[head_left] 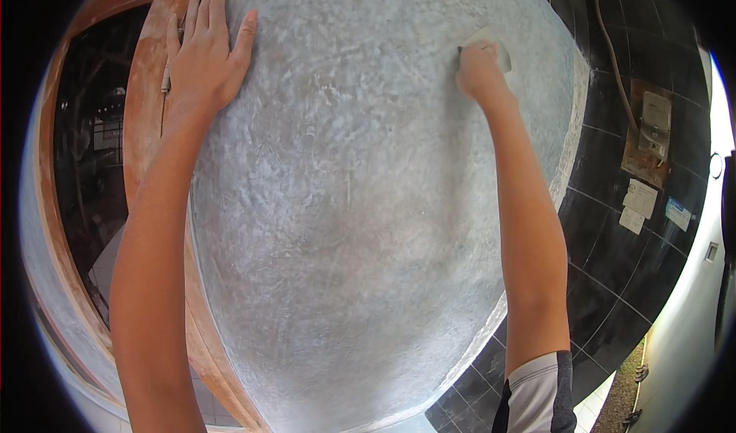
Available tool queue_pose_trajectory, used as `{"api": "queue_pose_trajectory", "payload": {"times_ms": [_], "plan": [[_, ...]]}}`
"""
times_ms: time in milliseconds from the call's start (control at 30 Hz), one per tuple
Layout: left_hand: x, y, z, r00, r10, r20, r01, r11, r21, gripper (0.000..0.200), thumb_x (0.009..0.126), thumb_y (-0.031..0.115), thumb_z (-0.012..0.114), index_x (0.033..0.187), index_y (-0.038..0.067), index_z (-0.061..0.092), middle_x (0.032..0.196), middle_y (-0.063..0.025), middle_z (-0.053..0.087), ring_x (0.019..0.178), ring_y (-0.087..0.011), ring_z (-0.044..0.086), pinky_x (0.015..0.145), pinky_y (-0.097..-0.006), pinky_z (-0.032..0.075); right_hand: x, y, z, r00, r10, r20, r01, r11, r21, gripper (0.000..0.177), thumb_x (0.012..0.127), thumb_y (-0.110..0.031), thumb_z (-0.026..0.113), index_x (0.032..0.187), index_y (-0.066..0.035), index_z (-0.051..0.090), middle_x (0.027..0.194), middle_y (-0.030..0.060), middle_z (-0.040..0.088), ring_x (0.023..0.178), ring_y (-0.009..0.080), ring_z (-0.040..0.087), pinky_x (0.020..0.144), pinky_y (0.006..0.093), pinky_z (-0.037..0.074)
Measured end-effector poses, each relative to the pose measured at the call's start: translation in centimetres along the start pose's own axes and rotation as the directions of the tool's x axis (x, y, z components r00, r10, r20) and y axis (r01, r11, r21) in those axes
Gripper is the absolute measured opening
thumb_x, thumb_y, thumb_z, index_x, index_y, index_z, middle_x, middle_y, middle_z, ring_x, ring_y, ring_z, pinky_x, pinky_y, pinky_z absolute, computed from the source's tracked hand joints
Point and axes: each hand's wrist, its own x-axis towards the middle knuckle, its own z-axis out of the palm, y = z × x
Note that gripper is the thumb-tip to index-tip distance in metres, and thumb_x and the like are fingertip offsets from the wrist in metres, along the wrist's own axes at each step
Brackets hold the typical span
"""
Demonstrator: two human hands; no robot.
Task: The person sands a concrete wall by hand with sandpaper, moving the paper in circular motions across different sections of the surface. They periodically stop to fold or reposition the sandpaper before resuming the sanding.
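Observation:
My left hand (205,57) lies flat with its fingers stretched out on the orange-brown wooden frame (146,119), the thumb reaching over the edge of the grey wall. Beside its fingers, a thin metal bolt (165,80) is fixed to the wood. Higher on the right side of the wall (345,180), my right hand (481,71) is closed around a flat, pale scraper (502,56). Its broad part shows past the knuckles, and a small dark end sticks out on the left. Most of the grip is hidden by the fingers. Mottled grey and whitish patches cover the wall's surface.
Black tiles (613,280) border the wall on the right. An electric meter box (654,126) with a cable (606,34) is mounted there, with paper notes (639,198) and a blue-white card (678,213) below. Dark glass (96,126) stands inside the wooden frame.

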Motion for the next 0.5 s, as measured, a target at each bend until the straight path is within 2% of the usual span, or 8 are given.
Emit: {"api": "queue_pose_trajectory", "payload": {"times_ms": [67, 133, 167, 233, 300, 400, 433, 500], "plan": [[-0.1, 0.1, -0.1, 1.000, -0.004, -0.006, 0.004, 1.000, -0.007, 0.068, 0.109, 0.054, 0.031, 0.164, 0.015, 0.026, 0.169, -0.0041, 0.032, 0.157, -0.0217, 0.023, 0.129, -0.0452, 0.010, -1.5, -1.5, 0.2, 0.998, -0.068, -0.011, 0.066, 0.989, -0.130, 0.067, 0.088, 0.001, 0.055, 0.139, 0.034, 0.028, 0.145, 0.0578, 0.026, 0.143, 0.0661, 0.027, 0.123, 0.0581, 0.025], [0.0, -0.1, 0.0, 1.000, 0.012, -0.022, -0.012, 1.000, -0.011, 0.068, 0.109, 0.054, 0.031, 0.164, 0.015, 0.027, 0.168, -0.0041, 0.032, 0.157, -0.0220, 0.023, 0.129, -0.0450, 0.010, -2.1, 0.0, 1.8, 0.971, -0.052, -0.233, 0.077, 0.992, 0.102, 0.070, 0.086, 0.002, 0.055, 0.141, 0.034, 0.025, 0.145, 0.0583, 0.026, 0.144, 0.0652, 0.027, 0.124, 0.0533, 0.026], [-0.2, -0.1, 0.0, 1.000, 0.017, -0.017, -0.018, 1.000, -0.017, 0.068, 0.109, 0.054, 0.032, 0.164, 0.015, 0.027, 0.168, -0.0042, 0.032, 0.157, -0.0217, 0.023, 0.129, -0.0448, 0.010, -1.6, 1.6, 1.7, 0.972, -0.053, -0.227, 0.077, 0.992, 0.100, 0.070, 0.086, 0.002, 0.055, 0.141, 0.034, 0.025, 0.145, 0.0583, 0.026, 0.144, 0.0652, 0.027, 0.124, 0.0533, 0.026], [0.4, 0.8, -1.5, 1.000, 0.021, -0.022, -0.021, 0.999, -0.024, 0.068, 0.109, 0.054, 0.032, 0.163, 0.014, 0.027, 0.168, -0.0043, 0.033, 0.157, -0.0215, 0.023, 0.129, -0.0445, 0.011, 0.7, 4.7, 1.1, 0.996, 0.072, -0.043, -0.064, 0.985, 0.161, 0.071, 0.087, 0.005, 0.054, 0.143, 0.033, 0.021, 0.145, 0.0587, 0.024, 0.145, 0.0640, 0.027, 0.124, 0.0498, 0.029], [1.9, 3.5, -6.3, 0.925, -0.160, 0.345, 0.169, 0.986, 0.005, 0.074, 0.104, 0.039, 0.041, 0.160, -0.006, 0.022, 0.169, -0.0213, 0.024, 0.158, -0.0310, 0.018, 0.130, -0.0488, 0.006, -1.2, 2.0, 0.0, 0.998, 0.057, -0.029, -0.053, 0.992, 0.118, 0.072, 0.086, 0.008, 0.053, 0.143, 0.033, 0.018, 0.145, 0.0592, 0.023, 0.145, 0.0633, 0.026, 0.124, 0.0492, 0.029], [1.9, 3.9, -6.9, 0.929, -0.160, 0.334, 0.178, 0.984, -0.023, 0.073, 0.105, 0.041, 0.039, 0.159, -0.006, 0.023, 0.166, -0.0232, 0.028, 0.158, -0.0332, 0.017, 0.130, -0.0465, 0.005, -5.2, -1.3, 0.4, 0.985, -0.124, -0.122, 0.131, 0.990, 0.045, 0.073, 0.082, 0.012, 0.053, 0.142, 0.034, 0.018, 0.146, 0.0581, 0.024, 0.145, 0.0634, 0.027, 0.126, 0.0493, 0.026], [2.1, 4.0, -6.9, 0.930, -0.163, 0.330, 0.180, 0.983, -0.024, 0.073, 0.105, 0.041, 0.039, 0.159, -0.006, 0.023, 0.166, -0.0232, 0.028, 0.158, -0.0332, 0.017, 0.130, -0.0465, 0.005, -4.1, 0.3, 0.9, 0.984, -0.125, -0.125, 0.131, 0.991, 0.041, 0.073, 0.082, 0.012, 0.053, 0.142, 0.034, 0.018, 0.146, 0.0581, 0.024, 0.145, 0.0634, 0.027, 0.126, 0.0493, 0.026], [1.8, 4.3, -7.1, 0.919, -0.178, 0.351, 0.193, 0.981, -0.009, 0.073, 0.105, 0.040, 0.040, 0.159, -0.006, 0.023, 0.166, -0.0231, 0.027, 0.158, -0.0338, 0.017, 0.130, -0.0466, 0.005, -2.1, 4.8, 2.8, 0.980, 0.035, -0.195, 0.005, 0.980, 0.198, 0.073, 0.082, 0.012, 0.053, 0.142, 0.034, 0.018, 0.145, 0.0586, 0.025, 0.143, 0.0636, 0.029, 0.125, 0.0493, 0.028]]}}
